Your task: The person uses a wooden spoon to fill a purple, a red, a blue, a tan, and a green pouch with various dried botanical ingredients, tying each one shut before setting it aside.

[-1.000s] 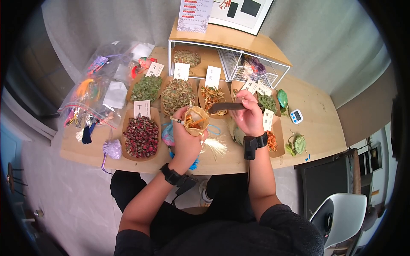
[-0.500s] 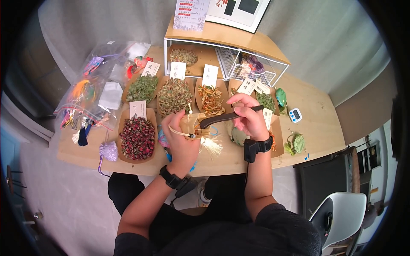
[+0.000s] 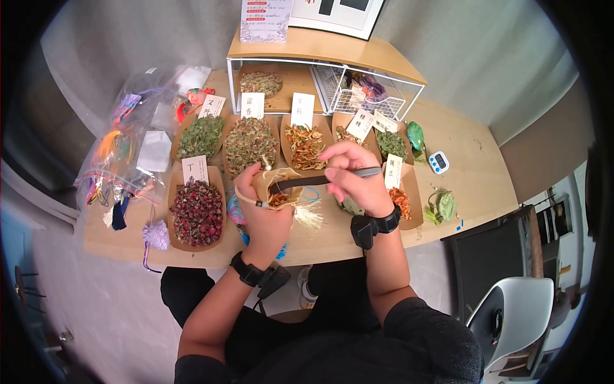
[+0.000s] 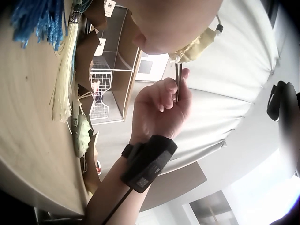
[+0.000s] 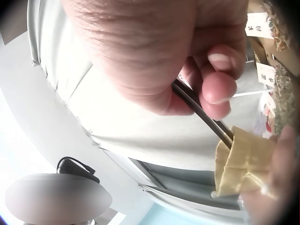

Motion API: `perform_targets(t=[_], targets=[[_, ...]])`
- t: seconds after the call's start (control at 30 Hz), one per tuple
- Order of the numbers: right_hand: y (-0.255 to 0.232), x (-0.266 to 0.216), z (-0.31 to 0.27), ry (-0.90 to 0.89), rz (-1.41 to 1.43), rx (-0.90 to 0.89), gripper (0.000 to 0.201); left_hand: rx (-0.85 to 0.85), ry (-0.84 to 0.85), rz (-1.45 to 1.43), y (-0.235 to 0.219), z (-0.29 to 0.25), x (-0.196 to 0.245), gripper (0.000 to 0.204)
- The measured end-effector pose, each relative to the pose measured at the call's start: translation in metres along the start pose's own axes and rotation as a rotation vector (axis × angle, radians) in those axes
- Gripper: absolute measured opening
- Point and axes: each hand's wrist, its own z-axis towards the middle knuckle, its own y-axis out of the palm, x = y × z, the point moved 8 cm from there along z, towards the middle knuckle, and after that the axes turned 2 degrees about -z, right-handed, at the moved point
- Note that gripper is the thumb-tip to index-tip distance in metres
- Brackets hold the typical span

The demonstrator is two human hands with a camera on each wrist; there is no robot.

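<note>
In the head view my left hand (image 3: 265,224) holds a small yellow cloth drawstring pouch (image 3: 262,182), its mouth open and orange dried pieces (image 3: 280,199) showing inside. My right hand (image 3: 359,185) pinches a pair of dark, slim tongs (image 3: 307,181) between thumb and fingers. The tips of the tongs reach into the pouch mouth. Two parallel arms of the tongs (image 5: 204,111) show in the right wrist view, running down into the pouch (image 5: 246,161). A cream tassel (image 3: 308,215) hangs below the pouch.
Labelled paper trays of dried herbs stand across the table, among them dark red buds (image 3: 196,214), green leaves (image 3: 199,137) and orange strips (image 3: 304,146). Clear plastic bags (image 3: 131,144) lie at left. A shelf (image 3: 326,48) stands behind, a timer (image 3: 439,162) at right.
The right hand's tongs have moved from beside the pouch into its mouth. The left hand has tilted the pouch towards them. The head view has shifted slightly.
</note>
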Motion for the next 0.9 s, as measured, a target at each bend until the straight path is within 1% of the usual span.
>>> perform_targets(t=[0.07,0.17,0.27,0.33,0.4,0.47,0.5,0.57,0.67,0.7,0.73,0.8,0.83,0.9], targets=[[0.008,0.003,0.0,0.014,-0.081,-0.027,0.024,-0.033,-0.027,-0.029,0.004,-0.001,-0.004,0.079],[0.008,0.005,0.001,-0.018,-0.067,-0.03,0.022,-0.067,-0.029,-0.021,0.008,0.0,-0.007,0.079],[-0.009,0.001,0.004,-0.042,-0.054,0.048,0.017,-0.067,-0.078,-0.099,0.009,-0.001,-0.012,0.078],[-0.024,0.002,0.004,-0.096,0.045,0.106,0.016,-0.057,-0.131,-0.189,0.011,-0.001,-0.013,0.077],[-0.031,0.002,0.005,-0.144,0.121,0.154,0.014,-0.059,-0.15,-0.231,0.012,0.0,-0.015,0.077],[-0.032,0.004,0.006,-0.153,0.134,0.157,0.015,-0.06,-0.158,-0.257,0.012,0.001,-0.015,0.077],[-0.032,0.004,0.006,-0.159,0.14,0.158,0.015,-0.059,-0.192,-0.301,0.012,0.001,-0.016,0.078],[-0.025,0.005,0.006,-0.098,0.056,0.122,0.015,-0.058,-0.264,-0.386,0.013,0.0,-0.018,0.078],[-0.005,0.008,0.007,-0.048,-0.039,0.048,0.015,-0.051,-0.153,-0.228,0.01,-0.002,-0.023,0.078],[0.002,0.01,0.008,-0.041,-0.065,0.023,0.014,-0.055,-0.147,-0.197,0.009,-0.002,-0.021,0.078],[0.007,0.016,0.007,0.002,-0.038,-0.016,0.017,-0.06,-0.139,-0.167,0.009,-0.002,-0.018,0.078],[0.014,0.019,0.006,0.0,-0.044,-0.058,0.018,-0.054,-0.089,-0.109,0.008,-0.002,-0.012,0.078],[0.016,0.018,0.006,-0.002,-0.049,-0.078,0.018,-0.068,-0.124,-0.148,0.01,-0.002,-0.015,0.077],[0.005,0.011,0.006,-0.042,-0.065,0.026,0.015,-0.095,-0.19,-0.227,0.014,-0.001,-0.019,0.074]])
